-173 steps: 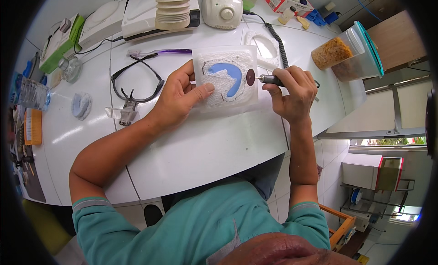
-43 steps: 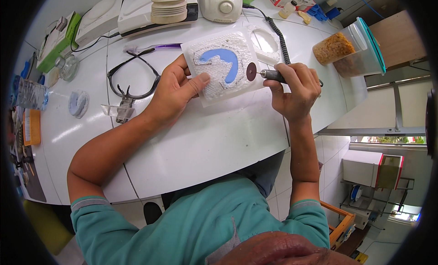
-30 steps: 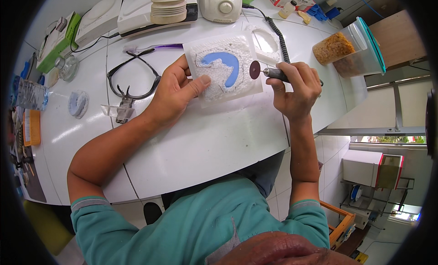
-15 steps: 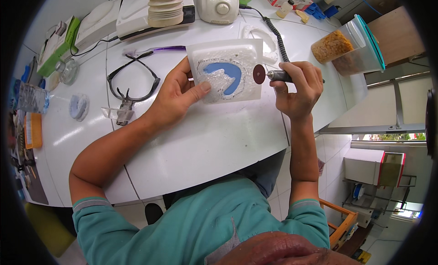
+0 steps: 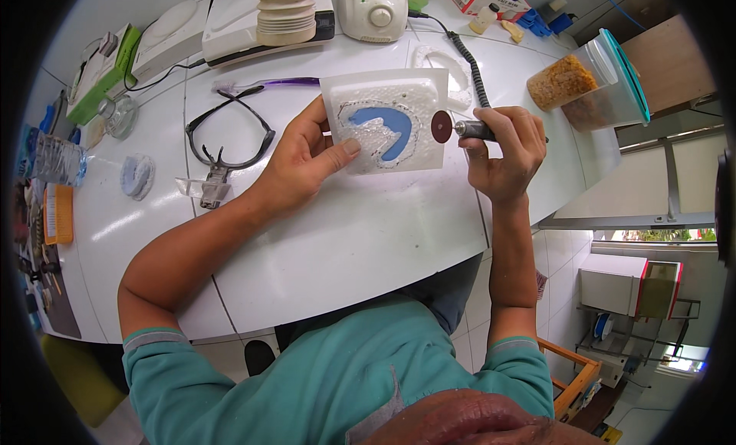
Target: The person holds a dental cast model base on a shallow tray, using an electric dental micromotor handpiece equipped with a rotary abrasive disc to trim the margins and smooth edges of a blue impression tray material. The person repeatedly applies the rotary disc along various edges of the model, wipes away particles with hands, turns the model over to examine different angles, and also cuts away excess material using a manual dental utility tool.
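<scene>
My left hand (image 5: 310,154) grips the left edge of a square, clear plastic sheet (image 5: 425,92), thumb on top and fingers behind. The sheet is moulded over a blue horseshoe-shaped form (image 5: 396,131), with a dark dotted line drawn around it. In my right hand (image 5: 508,150) is a rotary handpiece (image 5: 477,131), held in a pen-like grip. A dark red cutting disc (image 5: 441,127) is mounted on its tip, close to the sheet's right edge; whether it touches, I cannot tell. A coiled cord (image 5: 469,62) runs from the handpiece to a white control box (image 5: 373,14).
Black magnifier glasses (image 5: 230,131) and a pale dental cast (image 5: 137,176) lie to the left. A white horseshoe-shaped piece (image 5: 445,73) rests behind the sheet. At the right stands a teal-lidded container (image 5: 613,85). A machine with a ribbed beige hose (image 5: 285,16) stands at the back.
The view has shifted slightly, so the whole scene sits a little to the right. Both hands keep their grips, and the disc remains beside the sheet's right edge.
</scene>
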Demonstrator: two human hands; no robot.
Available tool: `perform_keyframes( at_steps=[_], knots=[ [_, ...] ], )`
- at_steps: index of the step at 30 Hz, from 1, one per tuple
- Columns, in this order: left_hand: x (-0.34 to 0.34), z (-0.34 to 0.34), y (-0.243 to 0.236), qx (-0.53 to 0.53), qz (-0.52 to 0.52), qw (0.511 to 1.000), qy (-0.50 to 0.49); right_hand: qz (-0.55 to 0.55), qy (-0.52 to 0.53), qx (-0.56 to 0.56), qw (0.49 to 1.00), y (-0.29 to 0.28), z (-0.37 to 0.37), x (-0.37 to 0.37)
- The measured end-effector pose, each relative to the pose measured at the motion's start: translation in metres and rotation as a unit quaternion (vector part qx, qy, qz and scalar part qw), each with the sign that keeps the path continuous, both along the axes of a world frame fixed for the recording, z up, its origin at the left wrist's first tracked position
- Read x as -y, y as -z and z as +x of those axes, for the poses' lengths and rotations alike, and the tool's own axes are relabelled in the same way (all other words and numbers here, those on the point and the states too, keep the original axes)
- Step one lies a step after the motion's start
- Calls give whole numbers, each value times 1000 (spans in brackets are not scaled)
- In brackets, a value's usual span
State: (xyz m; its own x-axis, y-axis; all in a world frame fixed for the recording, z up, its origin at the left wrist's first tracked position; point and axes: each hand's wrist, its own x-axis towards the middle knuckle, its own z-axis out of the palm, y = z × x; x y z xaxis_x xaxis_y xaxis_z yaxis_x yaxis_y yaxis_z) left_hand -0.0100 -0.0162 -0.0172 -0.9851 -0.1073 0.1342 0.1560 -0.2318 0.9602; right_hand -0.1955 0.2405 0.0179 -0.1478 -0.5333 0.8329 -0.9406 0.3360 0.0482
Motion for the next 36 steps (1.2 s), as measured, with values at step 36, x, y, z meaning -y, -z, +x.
perform_keyframes(
  at_steps=[36],
  knots=[
    [-1,-1,-10,51,24,998,31,67,-41,11,997,2,16,16]
  ],
)
